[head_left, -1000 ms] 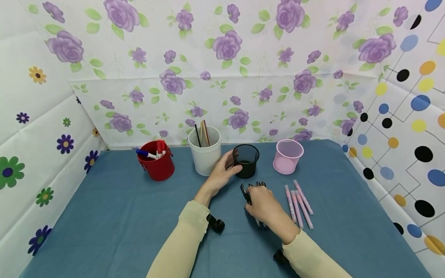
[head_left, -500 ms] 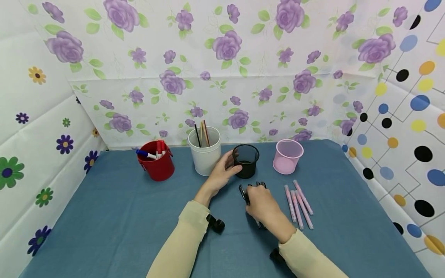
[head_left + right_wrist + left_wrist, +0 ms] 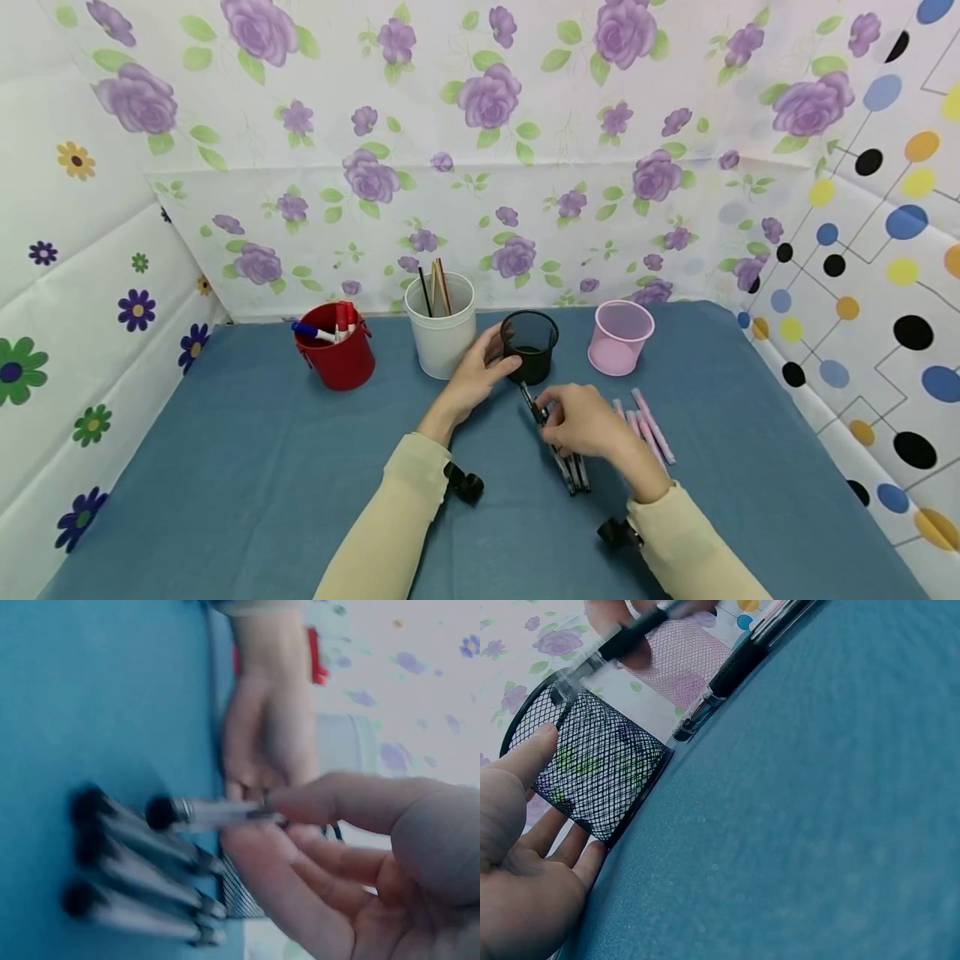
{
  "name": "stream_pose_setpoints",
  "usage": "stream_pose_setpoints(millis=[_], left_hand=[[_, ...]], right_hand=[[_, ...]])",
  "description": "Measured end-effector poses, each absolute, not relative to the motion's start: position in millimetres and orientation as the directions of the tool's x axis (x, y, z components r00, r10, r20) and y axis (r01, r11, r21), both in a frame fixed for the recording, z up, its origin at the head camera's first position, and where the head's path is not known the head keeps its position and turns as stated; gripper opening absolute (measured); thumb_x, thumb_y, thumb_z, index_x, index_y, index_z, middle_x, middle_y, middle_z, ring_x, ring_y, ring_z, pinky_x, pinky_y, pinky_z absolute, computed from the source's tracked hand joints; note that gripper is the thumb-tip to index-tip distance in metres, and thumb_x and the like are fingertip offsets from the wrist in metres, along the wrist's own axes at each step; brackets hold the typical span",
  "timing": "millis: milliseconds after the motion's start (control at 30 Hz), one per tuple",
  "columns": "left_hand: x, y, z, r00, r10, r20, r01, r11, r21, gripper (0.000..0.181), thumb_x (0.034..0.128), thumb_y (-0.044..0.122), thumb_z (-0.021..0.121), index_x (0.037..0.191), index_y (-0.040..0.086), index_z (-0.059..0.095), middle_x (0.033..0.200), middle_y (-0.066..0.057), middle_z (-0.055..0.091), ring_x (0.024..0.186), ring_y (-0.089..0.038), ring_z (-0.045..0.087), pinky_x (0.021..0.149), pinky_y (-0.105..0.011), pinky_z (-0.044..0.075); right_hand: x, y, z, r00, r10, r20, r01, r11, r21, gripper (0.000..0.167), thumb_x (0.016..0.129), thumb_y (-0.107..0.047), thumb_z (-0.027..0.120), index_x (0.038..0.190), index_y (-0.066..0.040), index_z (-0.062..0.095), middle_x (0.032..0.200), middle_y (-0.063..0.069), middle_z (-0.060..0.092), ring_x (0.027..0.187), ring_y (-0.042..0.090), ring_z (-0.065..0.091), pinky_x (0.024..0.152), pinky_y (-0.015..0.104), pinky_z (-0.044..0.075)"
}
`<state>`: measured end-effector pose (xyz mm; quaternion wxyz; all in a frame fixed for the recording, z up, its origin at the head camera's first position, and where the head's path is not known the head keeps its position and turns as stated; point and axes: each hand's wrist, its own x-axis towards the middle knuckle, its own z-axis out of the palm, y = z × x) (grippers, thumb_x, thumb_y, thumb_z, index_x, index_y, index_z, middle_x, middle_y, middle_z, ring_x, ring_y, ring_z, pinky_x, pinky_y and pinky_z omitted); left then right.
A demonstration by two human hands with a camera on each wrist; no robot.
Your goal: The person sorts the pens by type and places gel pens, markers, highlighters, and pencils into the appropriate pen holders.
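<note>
My left hand (image 3: pixel 474 372) holds the side of a black mesh pen cup (image 3: pixel 534 365), which stands on the table. In the left wrist view, its thumb lies against the mesh (image 3: pixel 592 761) near the rim and the other fingers curl round the lower side. My right hand (image 3: pixel 588 421) pinches a black-gripped clear pen (image 3: pixel 214 813) between thumb and fingertips, raised off the cloth. One end of this pen points at the cup. Several similar pens (image 3: pixel 142 874) lie side by side on the table below the right hand.
Several pink pens (image 3: pixel 654 427) lie right of my right hand, with a pink mesh cup (image 3: pixel 621 343) behind them. Left of the black cup stand a white cup (image 3: pixel 441 343) with thin sticks and a red bucket (image 3: pixel 341 365) with markers. Blue cloth (image 3: pixel 262 483) covers the table.
My right hand has come up from the group of black pens with one pen pinched, its tip now nearer the black cup. The left hand has stayed on the cup.
</note>
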<state>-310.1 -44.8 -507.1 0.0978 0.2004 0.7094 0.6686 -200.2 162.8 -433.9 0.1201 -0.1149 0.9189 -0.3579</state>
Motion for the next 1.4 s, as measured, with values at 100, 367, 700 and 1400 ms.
stream_pose_setpoints(millis=[100,367,700,1400], left_hand=[[-311,-45,-505,-0.903,0.410,0.128,0.149,0.019,0.989,0.069,0.1076,0.022,0.067,0.167,0.022,0.033,0.168,-0.008,0.040,0.157,-0.026,0.036,0.127,-0.037,0.034],[-312,-47,-504,-0.895,0.425,0.134,0.155,0.017,0.988,0.068,0.1076,0.021,0.067,0.167,0.021,0.033,0.168,-0.010,0.040,0.157,-0.027,0.034,0.128,-0.041,0.032],[-311,-46,-504,-0.896,0.422,0.135,0.155,0.013,0.988,0.068,0.1072,0.021,0.068,0.167,0.022,0.034,0.168,-0.008,0.040,0.157,-0.026,0.035,0.128,-0.043,0.032],[-309,-47,-505,-0.900,0.417,0.125,0.143,0.013,0.990,0.068,0.1072,0.021,0.068,0.167,0.023,0.034,0.168,-0.007,0.039,0.158,-0.026,0.034,0.128,-0.044,0.033]], right_hand=[[-206,177,-428,-0.925,-0.350,-0.150,-0.122,0.645,-0.754,0.031,0.096,-0.003,0.073,0.127,-0.002,0.069,0.081,0.004,0.068,0.062,0.020,0.071,0.061,0.034,0.062],[-217,206,-420,-0.910,-0.397,-0.119,-0.093,0.475,-0.875,0.037,0.100,-0.003,0.067,0.136,0.005,0.061,0.098,0.014,0.070,0.085,0.028,0.075,0.075,0.044,0.067],[-223,226,-415,-0.936,-0.353,0.005,-0.171,0.443,-0.880,0.040,0.101,-0.004,0.070,0.138,0.005,0.060,0.108,0.019,0.067,0.093,0.030,0.075,0.078,0.039,0.067],[-259,222,-384,-0.964,-0.209,0.165,-0.252,0.519,-0.817,0.043,0.104,-0.014,0.071,0.144,-0.004,0.060,0.116,0.015,0.071,0.092,0.026,0.076,0.078,0.033,0.065]])
